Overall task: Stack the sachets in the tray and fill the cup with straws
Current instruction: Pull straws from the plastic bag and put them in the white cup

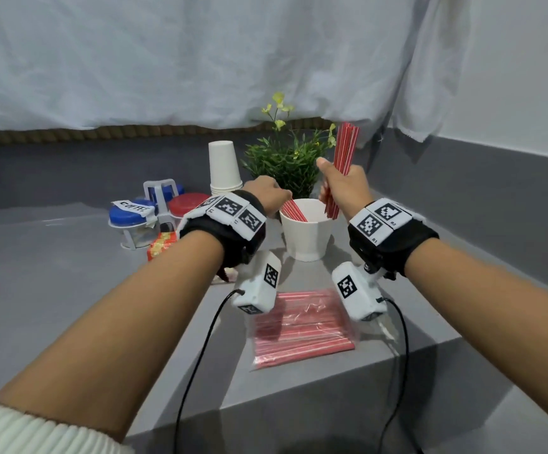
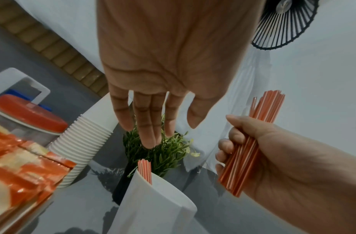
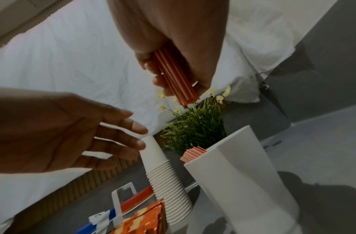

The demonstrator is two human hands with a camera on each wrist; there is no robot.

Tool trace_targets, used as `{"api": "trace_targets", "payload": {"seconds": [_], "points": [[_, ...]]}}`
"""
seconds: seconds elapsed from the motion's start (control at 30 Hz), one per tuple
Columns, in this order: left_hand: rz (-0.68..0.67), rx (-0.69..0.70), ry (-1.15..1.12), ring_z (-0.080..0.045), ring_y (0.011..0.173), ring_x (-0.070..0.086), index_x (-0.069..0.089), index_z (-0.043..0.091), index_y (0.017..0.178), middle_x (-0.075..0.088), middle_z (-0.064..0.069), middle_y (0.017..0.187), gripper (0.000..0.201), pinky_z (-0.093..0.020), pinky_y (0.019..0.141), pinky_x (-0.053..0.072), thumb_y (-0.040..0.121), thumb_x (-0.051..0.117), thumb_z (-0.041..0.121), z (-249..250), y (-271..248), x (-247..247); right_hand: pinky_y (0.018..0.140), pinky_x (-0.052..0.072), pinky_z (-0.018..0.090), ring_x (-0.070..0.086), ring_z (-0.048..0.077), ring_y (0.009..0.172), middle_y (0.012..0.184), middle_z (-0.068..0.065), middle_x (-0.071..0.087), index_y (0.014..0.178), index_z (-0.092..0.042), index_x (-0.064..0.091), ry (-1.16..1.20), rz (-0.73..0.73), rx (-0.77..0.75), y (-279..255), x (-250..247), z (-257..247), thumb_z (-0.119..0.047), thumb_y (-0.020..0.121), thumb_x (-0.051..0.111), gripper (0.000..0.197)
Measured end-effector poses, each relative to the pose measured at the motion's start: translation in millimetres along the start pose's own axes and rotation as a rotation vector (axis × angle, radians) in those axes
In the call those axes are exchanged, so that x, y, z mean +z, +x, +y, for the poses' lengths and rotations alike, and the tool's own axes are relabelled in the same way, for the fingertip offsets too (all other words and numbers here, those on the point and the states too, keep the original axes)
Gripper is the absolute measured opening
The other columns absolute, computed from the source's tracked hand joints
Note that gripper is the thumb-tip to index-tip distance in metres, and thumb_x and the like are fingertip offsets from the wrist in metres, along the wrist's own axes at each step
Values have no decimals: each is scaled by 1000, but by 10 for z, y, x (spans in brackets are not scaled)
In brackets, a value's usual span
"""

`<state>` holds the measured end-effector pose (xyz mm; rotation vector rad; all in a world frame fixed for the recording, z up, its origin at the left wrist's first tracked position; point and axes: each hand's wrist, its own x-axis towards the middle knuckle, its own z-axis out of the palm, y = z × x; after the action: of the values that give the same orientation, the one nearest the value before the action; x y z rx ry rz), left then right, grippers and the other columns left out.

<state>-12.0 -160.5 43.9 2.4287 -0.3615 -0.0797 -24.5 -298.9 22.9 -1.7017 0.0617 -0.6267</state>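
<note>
I see the cup (image 1: pixel 305 234) mid-counter, straws (image 1: pixel 294 211) in it; plant (image 1: pixel 285 158) behind; paper cups (image 1: pixel 223 168) behind-left; jars (image 1: pixel 154 211) further left; sachets (image 1: pixel 161 245) before the jars; straw bag (image 1: pixel 298 329) nearest me.

Straw bundle (image 1: pixel 344 149) above white cup (image 1: pixel 306 235)

Head camera looks forward and down over both forearms at the grey counter (image 1: pixel 69 290). Each wrist camera sits close under its palm, aimed along the fingers; both share the white faceted plastic cup (image 2: pixel 153 205) and green leafy plant (image 3: pixel 197 129).
</note>
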Motion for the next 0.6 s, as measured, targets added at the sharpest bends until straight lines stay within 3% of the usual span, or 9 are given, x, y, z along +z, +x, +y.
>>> {"api": "trace_targets", "payload": {"seconds": [0.1, 0.2, 0.3, 0.4, 0.5, 0.6], "points": [[28, 3, -54, -29, 101, 63, 64, 8, 92, 67, -17, 107, 20, -36, 95, 50, 93, 50, 23, -40, 272, -44, 69, 43, 31, 47, 15, 51, 52, 1, 48, 50, -14, 45, -66, 20, -6, 247, 117, 70, -26, 90, 52, 43], [17, -38, -94, -23, 83, 60, 55, 12, 74, 63, -13, 91, 21, -30, 78, 49, 92, 53, 20, -147, 539, -4, 70, 42, 30, 46, 14, 51, 50, 1, 47, 47, -13, 44, -120, -13, -7, 433, 216, 205, -24, 90, 50, 45], [1, -82, -174, -23, 80, 57, 52, 12, 75, 62, -13, 88, 17, -31, 76, 47, 89, 59, 18, -264, 763, 78, 70, 42, 30, 45, 14, 48, 47, 2, 45, 44, -11, 44, -136, -69, 1, 571, 289, 370, -21, 89, 47, 47], [-39, -113, -284, -22, 75, 58, 47, 13, 72, 61, -12, 86, 22, -27, 66, 48, 86, 64, 12, -356, 949, 194, 68, 47, 32, 49, 16, 47, 46, 5, 48, 45, -10, 49, -210, -161, -11, 656, 334, 558, -20, 88, 48, 45], [-35, -115, -402, -20, 66, 57, 47, 12, 63, 58, -11, 73, 29, -30, 68, 52, 80, 67, 1, -445, 1113, 336, 74, 51, 37, 55, 20, 56, 54, 8, 56, 49, -9, 54, -359, -264, -19, 706, 344, 735, -21, 85, 50, 38], [44, -99, -429, -20, 62, 57, 53, 10, 59, 58, -11, 66, 27, -30, 69, 55, 78, 69, -2, -512, 1215, 412, 65, 47, 31, 54, 18, 61, 63, 10, 57, 62, -5, 60, -482, -322, -59, 680, 317, 769, -22, 84, 52, 30]]}}
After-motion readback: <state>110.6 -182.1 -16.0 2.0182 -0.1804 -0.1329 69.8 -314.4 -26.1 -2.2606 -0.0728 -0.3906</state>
